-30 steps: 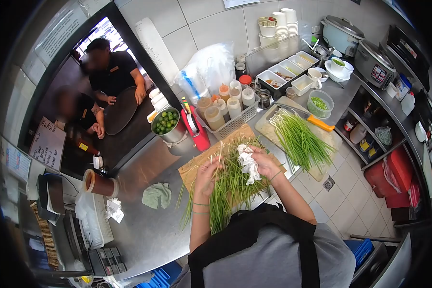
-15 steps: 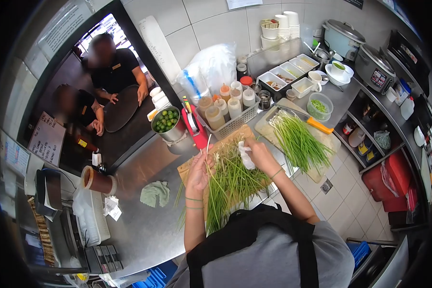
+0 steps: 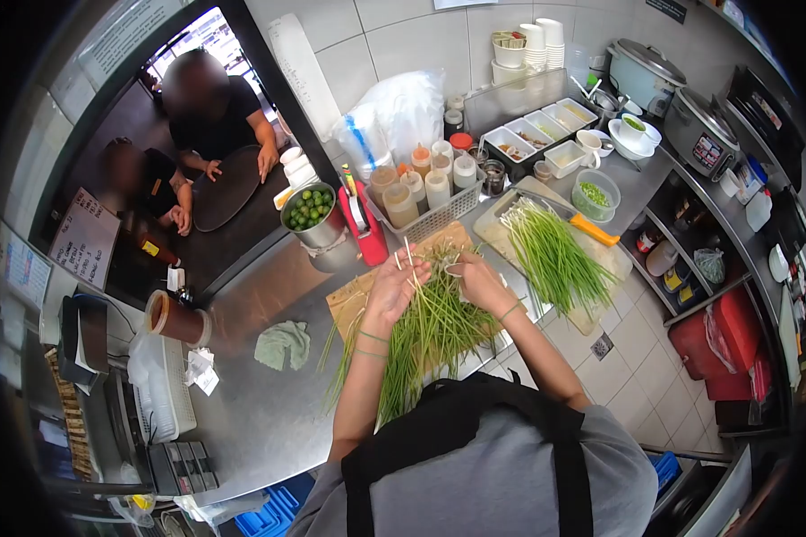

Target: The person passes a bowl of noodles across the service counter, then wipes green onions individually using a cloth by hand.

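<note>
- One grey steel worktop (image 3: 260,403) carries a tan rectangular board (image 3: 347,302).
- Long, thin green stalks (image 3: 448,322) heap across it; cleaning seems underway, likely calling for a light pinch next.
- Hands apart: left hand (image 3: 396,285) pinches pale stalk ends (image 3: 408,248); right hand (image 3: 482,285) curls, its hold unclear.
- White crumpled wad, plain earlier, no longer shows clearly.

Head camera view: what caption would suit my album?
Left hand holds pale-ended spring onions above a wooden board, right hand alongside, an orange-handled knife lying nearby.
</note>
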`<action>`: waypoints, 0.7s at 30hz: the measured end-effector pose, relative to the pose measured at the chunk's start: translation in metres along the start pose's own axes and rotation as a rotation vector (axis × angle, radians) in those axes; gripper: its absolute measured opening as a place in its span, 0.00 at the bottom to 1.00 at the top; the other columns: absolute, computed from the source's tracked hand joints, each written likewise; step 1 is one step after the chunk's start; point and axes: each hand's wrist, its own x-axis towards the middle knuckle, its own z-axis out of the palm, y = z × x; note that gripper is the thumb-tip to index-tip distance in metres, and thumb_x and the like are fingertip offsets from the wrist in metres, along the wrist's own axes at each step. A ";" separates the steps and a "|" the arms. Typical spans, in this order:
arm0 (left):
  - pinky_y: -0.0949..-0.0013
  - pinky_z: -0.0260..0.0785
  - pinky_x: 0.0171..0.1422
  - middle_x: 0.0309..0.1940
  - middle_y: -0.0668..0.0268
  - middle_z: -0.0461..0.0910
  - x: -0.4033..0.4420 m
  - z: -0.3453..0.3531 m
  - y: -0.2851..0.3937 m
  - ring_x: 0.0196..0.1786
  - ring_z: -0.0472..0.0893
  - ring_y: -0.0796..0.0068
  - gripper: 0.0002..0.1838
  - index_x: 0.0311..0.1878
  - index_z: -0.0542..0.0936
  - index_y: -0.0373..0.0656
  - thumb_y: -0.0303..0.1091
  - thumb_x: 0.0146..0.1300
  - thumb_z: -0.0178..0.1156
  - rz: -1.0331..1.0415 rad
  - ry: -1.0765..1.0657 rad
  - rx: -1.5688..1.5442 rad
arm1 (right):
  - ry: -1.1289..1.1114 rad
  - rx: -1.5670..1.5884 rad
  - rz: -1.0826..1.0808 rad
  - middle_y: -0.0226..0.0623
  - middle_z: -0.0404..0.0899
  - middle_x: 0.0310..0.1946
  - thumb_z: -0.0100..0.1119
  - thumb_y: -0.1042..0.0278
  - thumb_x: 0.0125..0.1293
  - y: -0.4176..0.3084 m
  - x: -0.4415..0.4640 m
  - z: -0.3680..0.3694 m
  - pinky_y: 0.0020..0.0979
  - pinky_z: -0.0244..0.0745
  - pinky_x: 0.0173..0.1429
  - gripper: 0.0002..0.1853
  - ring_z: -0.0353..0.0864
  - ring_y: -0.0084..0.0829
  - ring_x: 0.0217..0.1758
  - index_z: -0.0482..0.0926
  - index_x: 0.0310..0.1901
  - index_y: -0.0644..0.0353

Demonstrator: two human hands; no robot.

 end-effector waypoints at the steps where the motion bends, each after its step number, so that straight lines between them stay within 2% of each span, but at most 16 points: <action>1: 0.65 0.71 0.50 0.38 0.60 0.72 0.001 0.004 0.000 0.45 0.76 0.63 0.18 0.55 0.63 0.38 0.19 0.61 0.44 0.020 0.023 0.026 | 0.060 0.026 -0.028 0.46 0.72 0.32 0.51 0.77 0.49 0.003 0.001 0.001 0.42 0.70 0.42 0.10 0.74 0.47 0.38 0.79 0.34 0.57; 2: 0.66 0.72 0.49 0.39 0.58 0.72 0.004 0.002 -0.003 0.48 0.76 0.61 0.19 0.55 0.61 0.38 0.18 0.60 0.45 0.042 0.032 0.061 | 0.058 0.082 -0.044 0.48 0.71 0.30 0.51 0.75 0.50 0.007 0.002 0.001 0.40 0.68 0.42 0.12 0.72 0.47 0.38 0.79 0.37 0.58; 6: 0.66 0.73 0.47 0.39 0.58 0.71 0.006 0.003 -0.009 0.45 0.77 0.60 0.17 0.53 0.58 0.40 0.18 0.61 0.43 0.088 0.076 0.148 | 0.068 0.367 0.026 0.51 0.68 0.30 0.51 0.77 0.52 -0.001 0.004 -0.009 0.38 0.65 0.44 0.13 0.69 0.47 0.38 0.76 0.41 0.64; 9: 0.61 0.73 0.47 0.39 0.57 0.72 -0.001 0.009 -0.007 0.46 0.77 0.60 0.14 0.51 0.59 0.45 0.22 0.63 0.43 0.069 0.099 0.242 | 0.143 0.257 -0.013 0.53 0.68 0.34 0.50 0.77 0.54 0.014 0.002 0.008 0.39 0.65 0.45 0.14 0.69 0.48 0.39 0.75 0.43 0.64; 10: 0.60 0.74 0.43 0.39 0.58 0.72 -0.001 0.006 -0.009 0.44 0.77 0.60 0.12 0.50 0.58 0.47 0.25 0.64 0.42 0.058 0.050 0.226 | -0.161 0.067 0.052 0.54 0.67 0.36 0.50 0.78 0.54 0.017 -0.005 0.008 0.40 0.66 0.47 0.15 0.70 0.50 0.41 0.75 0.45 0.64; 13: 0.60 0.76 0.40 0.39 0.57 0.72 -0.012 0.019 0.003 0.42 0.78 0.59 0.12 0.50 0.58 0.47 0.26 0.65 0.41 -0.029 0.089 0.313 | 0.038 0.171 0.099 0.51 0.68 0.39 0.49 0.79 0.54 0.004 -0.003 -0.005 0.39 0.67 0.47 0.18 0.71 0.48 0.42 0.73 0.48 0.60; 17: 0.61 0.77 0.38 0.36 0.58 0.73 -0.017 0.017 0.015 0.39 0.79 0.60 0.11 0.50 0.57 0.47 0.28 0.65 0.42 -0.006 0.047 0.328 | -0.005 0.202 0.033 0.48 0.71 0.35 0.55 0.77 0.52 -0.002 -0.002 -0.027 0.38 0.69 0.43 0.15 0.74 0.47 0.37 0.77 0.44 0.58; 18: 0.62 0.77 0.37 0.35 0.59 0.73 -0.019 0.018 0.020 0.39 0.79 0.60 0.11 0.50 0.57 0.47 0.28 0.65 0.42 -0.004 0.074 0.317 | 0.104 0.280 0.061 0.51 0.74 0.36 0.56 0.79 0.50 -0.009 0.000 -0.035 0.41 0.69 0.46 0.15 0.74 0.50 0.42 0.76 0.42 0.62; 21: 0.62 0.77 0.37 0.35 0.58 0.73 -0.017 0.014 0.024 0.39 0.79 0.61 0.11 0.50 0.57 0.47 0.29 0.66 0.42 -0.006 0.038 0.314 | -0.070 0.179 0.048 0.51 0.75 0.37 0.57 0.80 0.48 0.014 -0.001 -0.017 0.39 0.70 0.46 0.15 0.74 0.50 0.42 0.76 0.41 0.62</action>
